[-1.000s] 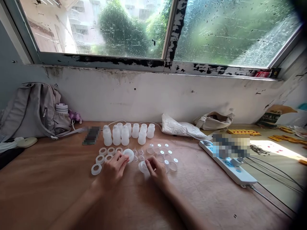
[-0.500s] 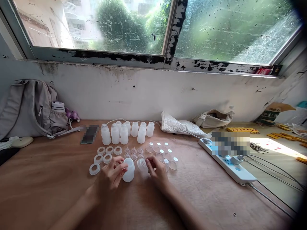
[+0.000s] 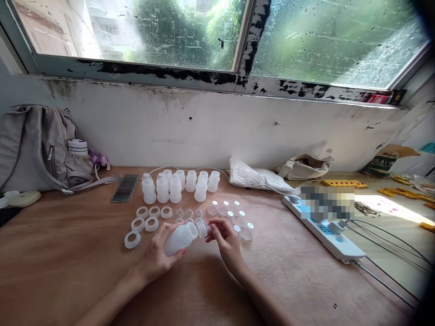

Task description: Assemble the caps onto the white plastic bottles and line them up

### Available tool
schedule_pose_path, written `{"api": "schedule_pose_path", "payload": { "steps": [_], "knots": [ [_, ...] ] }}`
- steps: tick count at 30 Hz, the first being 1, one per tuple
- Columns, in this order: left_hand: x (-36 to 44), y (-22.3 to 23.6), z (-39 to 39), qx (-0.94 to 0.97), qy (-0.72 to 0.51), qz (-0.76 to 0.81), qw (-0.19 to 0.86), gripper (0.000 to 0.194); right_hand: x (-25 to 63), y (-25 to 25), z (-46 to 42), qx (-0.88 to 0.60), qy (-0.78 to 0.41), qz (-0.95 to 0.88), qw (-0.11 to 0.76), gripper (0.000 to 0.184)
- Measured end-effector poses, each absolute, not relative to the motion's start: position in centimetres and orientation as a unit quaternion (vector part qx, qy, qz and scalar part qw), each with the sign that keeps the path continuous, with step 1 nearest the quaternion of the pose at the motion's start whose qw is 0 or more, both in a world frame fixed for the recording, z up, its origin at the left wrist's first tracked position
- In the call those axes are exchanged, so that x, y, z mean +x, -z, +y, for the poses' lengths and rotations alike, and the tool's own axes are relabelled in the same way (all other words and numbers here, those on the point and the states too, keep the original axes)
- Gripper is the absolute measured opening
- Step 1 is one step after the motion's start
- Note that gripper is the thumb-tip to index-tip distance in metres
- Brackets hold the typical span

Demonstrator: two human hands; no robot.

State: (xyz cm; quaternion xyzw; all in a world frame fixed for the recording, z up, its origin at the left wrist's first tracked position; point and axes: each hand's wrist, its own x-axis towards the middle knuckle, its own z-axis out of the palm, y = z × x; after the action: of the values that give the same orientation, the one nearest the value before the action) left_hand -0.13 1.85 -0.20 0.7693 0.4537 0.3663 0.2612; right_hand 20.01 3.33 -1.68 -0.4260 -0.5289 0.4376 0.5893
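Observation:
My left hand is wrapped round a small white plastic bottle, tilted with its mouth toward the right. My right hand pinches a clear ribbed cap right at the bottle's mouth. Both hands hover just over the brown table. Behind them lie several white rings, small clear nipple pieces and clear round lids. Further back stands a cluster of several upright white bottles.
A grey backpack with a flask leans at the back left. A white pouch and a beige bag lie by the wall. A white power strip with cables sits at the right. Yellow parts lie further right.
My left hand has lifted the bottle from standing on the table and tipped it sideways. My right hand has brought the clear cap up to its mouth.

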Motion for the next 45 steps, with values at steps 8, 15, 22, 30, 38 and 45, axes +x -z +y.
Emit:
{"api": "schedule_pose_path", "payload": {
  "steps": [8, 15, 22, 30, 38, 45],
  "knots": [
    [-1.6, 0.6, 2.2, 0.781, -0.348, 0.458, 0.242, 0.042, 19.5, 2.0, 3.4, -0.439, -0.478, -0.480, 0.590, 0.019],
    [-1.9, 0.4, 2.3, 0.784, -0.349, 0.452, 0.243, 0.041, 19.1, 2.4, 3.2, -0.432, -0.495, -0.513, 0.553, 0.021],
    [-2.0, 0.1, 2.2, 0.788, -0.350, 0.443, 0.243, 0.036, 19.1, 2.0, 2.9, -0.441, -0.485, -0.534, 0.534, 0.021],
    [-2.1, 0.1, 2.3, 0.800, -0.350, 0.425, 0.238, 0.038, 19.3, 1.9, 2.9, -0.457, -0.465, -0.559, 0.512, 0.025],
    [-2.4, 0.1, 2.4, 0.809, -0.333, 0.416, 0.248, 0.038, 19.4, 1.7, 2.9, -0.478, -0.431, -0.592, 0.485, 0.026],
    [-2.3, 0.2, 2.5, 0.809, -0.326, 0.408, 0.269, 0.038, 19.6, 1.7, 2.7, -0.516, -0.359, -0.631, 0.454, 0.033]
  ]
}}
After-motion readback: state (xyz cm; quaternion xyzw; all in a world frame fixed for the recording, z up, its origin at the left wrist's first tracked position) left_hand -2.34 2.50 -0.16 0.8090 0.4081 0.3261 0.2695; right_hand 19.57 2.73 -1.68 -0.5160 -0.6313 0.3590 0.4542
